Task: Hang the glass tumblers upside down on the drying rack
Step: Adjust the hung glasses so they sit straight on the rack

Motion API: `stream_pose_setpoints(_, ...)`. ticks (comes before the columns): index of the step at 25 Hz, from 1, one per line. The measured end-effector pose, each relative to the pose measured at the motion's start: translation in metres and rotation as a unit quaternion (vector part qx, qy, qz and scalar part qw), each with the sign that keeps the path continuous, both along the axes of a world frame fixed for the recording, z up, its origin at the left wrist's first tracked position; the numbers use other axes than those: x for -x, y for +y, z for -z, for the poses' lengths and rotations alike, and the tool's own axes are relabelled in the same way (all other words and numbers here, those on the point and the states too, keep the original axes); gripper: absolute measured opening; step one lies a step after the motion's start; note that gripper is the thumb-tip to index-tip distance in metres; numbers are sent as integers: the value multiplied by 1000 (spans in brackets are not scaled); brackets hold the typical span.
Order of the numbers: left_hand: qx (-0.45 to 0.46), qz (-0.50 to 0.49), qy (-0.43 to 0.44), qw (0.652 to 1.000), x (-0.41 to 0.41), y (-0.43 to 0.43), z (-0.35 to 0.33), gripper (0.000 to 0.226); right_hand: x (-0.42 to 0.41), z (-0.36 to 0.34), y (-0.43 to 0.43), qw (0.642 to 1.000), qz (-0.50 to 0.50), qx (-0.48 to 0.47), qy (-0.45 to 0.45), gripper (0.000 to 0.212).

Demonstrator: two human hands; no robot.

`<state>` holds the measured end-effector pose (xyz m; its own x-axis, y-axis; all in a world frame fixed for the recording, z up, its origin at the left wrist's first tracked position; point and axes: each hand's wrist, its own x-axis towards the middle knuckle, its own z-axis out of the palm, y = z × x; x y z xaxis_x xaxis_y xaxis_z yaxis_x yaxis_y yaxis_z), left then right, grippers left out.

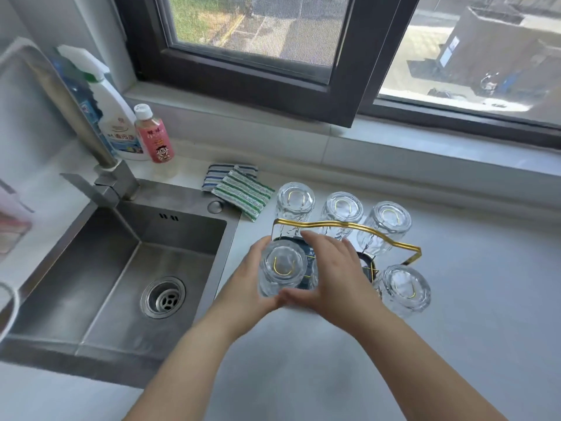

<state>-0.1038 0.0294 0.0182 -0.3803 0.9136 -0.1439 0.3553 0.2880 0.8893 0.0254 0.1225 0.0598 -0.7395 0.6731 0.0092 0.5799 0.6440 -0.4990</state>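
A gold wire drying rack [391, 237] with a dark base stands on the counter right of the sink. Three glass tumblers hang upside down along its far row: left [296, 198], middle [342, 208], right [387, 220]. Another inverted tumbler [405, 288] sits at the near right. At the near left, an inverted tumbler [280, 270] rests over a gold prong, held between both hands. My left hand [247, 287] cups its left side and my right hand [337, 275] wraps its right side. The middle near spot is hidden by my right hand.
A steel sink [127, 268] with a drain lies to the left, its faucet [100, 177] behind it. A spray bottle [117, 123] and a pink bottle [153, 136] stand at the back left. Striped cloths [239, 189] lie behind the rack. A window ledge [394, 153] runs along the back.
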Motion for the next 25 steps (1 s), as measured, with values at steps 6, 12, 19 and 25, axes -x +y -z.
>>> stream_pose_setpoints(6, -30, -20, -24, 999, 4, 5, 6, 68, 12, 6, 5, 1000, 11, 8, -13, 92)
stream_pose_setpoints(12, -25, -2, -11, 1000, 6, 4, 3, 70, 4, 8, 5, 1000, 13, 14, 6, 89)
stream_pose_setpoints(19, -16, -2, 1, 1000, 9, 4, 4, 71, 6, 7, 4, 1000, 14, -7, 10, 87)
stream_pose_setpoints(25, -5, 11, 6, 1000, 5, 2, -2, 84, -1, 1, 4, 1000, 1, -14, -7, 88)
